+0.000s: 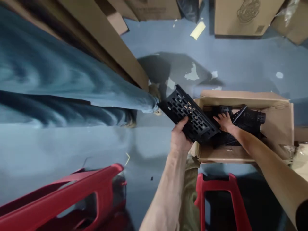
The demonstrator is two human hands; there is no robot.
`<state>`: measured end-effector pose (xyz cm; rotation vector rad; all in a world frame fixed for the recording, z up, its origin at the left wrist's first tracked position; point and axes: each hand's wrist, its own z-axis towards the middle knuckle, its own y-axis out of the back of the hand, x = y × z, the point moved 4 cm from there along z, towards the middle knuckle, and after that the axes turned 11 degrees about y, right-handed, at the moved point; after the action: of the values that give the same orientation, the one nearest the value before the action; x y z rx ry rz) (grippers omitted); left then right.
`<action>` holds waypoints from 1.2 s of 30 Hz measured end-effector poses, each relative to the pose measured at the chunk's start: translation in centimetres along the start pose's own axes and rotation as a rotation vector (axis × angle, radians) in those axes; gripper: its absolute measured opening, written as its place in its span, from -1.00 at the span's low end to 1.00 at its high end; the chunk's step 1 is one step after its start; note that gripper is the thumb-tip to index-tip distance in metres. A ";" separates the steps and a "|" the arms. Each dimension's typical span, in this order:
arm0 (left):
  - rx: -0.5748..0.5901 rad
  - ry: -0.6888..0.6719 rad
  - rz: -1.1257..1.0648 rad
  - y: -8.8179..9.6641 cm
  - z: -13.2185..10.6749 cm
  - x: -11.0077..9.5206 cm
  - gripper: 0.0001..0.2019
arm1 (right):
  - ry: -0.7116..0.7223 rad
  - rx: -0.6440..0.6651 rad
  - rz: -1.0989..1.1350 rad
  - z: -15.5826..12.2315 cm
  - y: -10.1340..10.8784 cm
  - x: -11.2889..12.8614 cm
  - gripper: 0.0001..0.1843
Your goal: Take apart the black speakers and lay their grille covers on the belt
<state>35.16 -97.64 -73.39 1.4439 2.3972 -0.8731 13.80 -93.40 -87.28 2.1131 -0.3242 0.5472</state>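
My left hand (181, 136) grips a black plastic panel with rows of slotted holes (190, 115), thumb on top and the other fingers hidden beneath. The panel is tilted across the left end of an opened cardboard box (276, 128). Inside that box my right hand (225, 122) has its fingers spread over dark parts, touching them without a visible grip. Several black plastic pieces (249, 120) lie jumbled there, among them a ribbed round end at the right. Their exact kind is hard to make out.
Red plastic frames stand at the lower left (106, 179) and below the box (218, 185). Another person's legs in blue trousers (96, 83) come in from the left. Closed cartons (240, 19) line the top edge. Yellow paper (197, 30) lies on the grey-blue floor.
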 end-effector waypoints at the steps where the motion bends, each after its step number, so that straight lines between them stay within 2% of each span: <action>1: 0.005 0.002 0.001 -0.1 0.4 -0.4 -0.73 | 0.006 0.026 -0.003 0.5 0.2 -0.6 0.01; 3: 0.005 -0.010 -0.010 -0.1 1.1 -1.3 -0.71 | -0.012 0.047 -0.008 0.0 1.5 -2.0 -0.04; 5: -0.007 -0.028 -0.019 0.0 1.6 -1.9 -0.69 | -0.082 -0.024 0.143 -2.2 4.0 -3.5 -0.12; 8: -0.009 -0.039 -0.003 -0.3 2.0 -1.5 -0.62 | -0.151 -0.278 0.761 -7.2 9.0 -4.2 -0.33; 9: 0.005 -0.037 0.004 -0.7 2.0 -1.1 -0.59 | -0.135 -0.352 0.983 -8.8 10.6 -3.6 -0.38; 11: 0.060 -0.029 0.007 -1.8 1.8 0.1 -0.52 | -0.062 -0.422 1.277 -10.9 13.3 -1.1 -0.43; 14: 0.178 -0.014 -0.028 -3.5 1.2 1.5 -0.45 | 0.009 -0.427 1.444 -11.4 15.9 3.6 -0.49; 17: 0.253 0.011 -0.079 -4.4 0.6 1.9 -0.42 | 0.082 -0.424 1.424 -10.2 17.6 7.0 -0.52; 20: 0.292 0.030 -0.112 -5.0 0.3 1.5 -0.41 | 0.170 -0.383 1.263 -9.6 19.1 9.1 -0.54; 23: 0.310 0.000 -0.118 -5.4 0.1 1.1 -0.42 | 0.246 -0.288 0.925 -9.8 20.5 11.2 -0.69; 25: 0.277 -0.023 -0.099 -5.4 0.3 0.9 -0.48 | 0.326 -0.240 0.667 -9.8 21.3 12.4 -0.68; 27: 0.215 -0.021 -0.088 -4.9 0.9 0.5 -0.54 | 0.388 -0.298 0.504 -9.4 21.6 12.4 -0.61; 29: 0.146 -0.013 -0.107 -4.0 1.5 -0.7 -0.63 | 0.367 -0.435 0.443 -8.3 20.7 10.6 -0.63; 30: 0.117 -0.022 -0.126 -3.5 1.7 -1.5 -0.68 | 0.319 -0.487 0.418 -7.6 19.3 9.0 -0.65; 31: 0.092 -0.043 -0.146 -3.0 1.9 -2.5 -0.73 | 0.257 -0.491 0.376 -6.7 17.3 7.3 -0.66; 32: 0.074 -0.069 -0.164 -2.4 2.0 -3.5 -0.76 | 0.202 -0.442 0.312 -5.7 14.7 5.6 -0.67; 33: 0.059 -0.097 -0.179 -1.9 2.1 -4.4 -0.78 | 0.136 -0.320 0.199 -4.8 11.5 4.0 -0.68; 35: 0.041 -0.137 -0.197 -1.1 2.0 -5.8 -0.78 | 0.072 0.093 -0.085 -3.4 4.3 1.6 -0.51; 36: 0.035 -0.147 -0.201 -0.8 1.9 -6.3 -0.78 | 0.062 0.174 -0.122 -3.1 1.4 0.8 -0.41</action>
<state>37.32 -103.63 -71.71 1.1204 2.4554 -1.0331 13.10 -91.64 -84.29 2.2607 -0.1145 0.5858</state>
